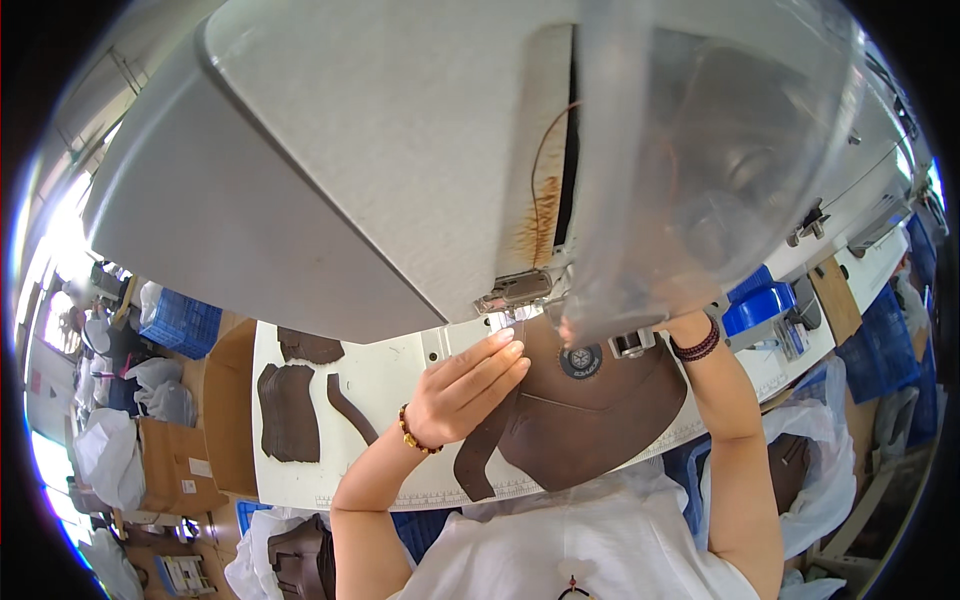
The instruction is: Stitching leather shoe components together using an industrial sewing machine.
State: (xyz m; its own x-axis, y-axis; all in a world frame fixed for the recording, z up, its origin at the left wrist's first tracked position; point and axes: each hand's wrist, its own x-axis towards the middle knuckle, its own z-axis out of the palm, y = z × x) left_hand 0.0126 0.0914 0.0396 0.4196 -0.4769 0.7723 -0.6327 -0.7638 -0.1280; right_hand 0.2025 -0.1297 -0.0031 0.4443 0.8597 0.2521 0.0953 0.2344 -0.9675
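Note:
My left hand (468, 388) is raised at the needle area of a large grey sewing machine (340, 150). Its fingers are pressed together just below the presser foot (503, 318); what they pinch, if anything, is too small to make out. Beneath them hangs a curved brown strip (482, 455). Beside it lies a big brown leather-like panel (610, 420) with a round dark badge (580, 362). My right hand (680, 295) reaches behind a clear plastic shield (720, 150) that blurs its fingers. A small metal fitting (632, 344) sits near my right wrist.
Cut brown pieces (290, 412) and a narrow curved strip (350, 405) lie on the white table (285, 482) at left. At right stands a blue container (758, 308). Bags of brown pieces (300, 560) hang or stand below the table; cardboard boxes (175, 465) are farther left.

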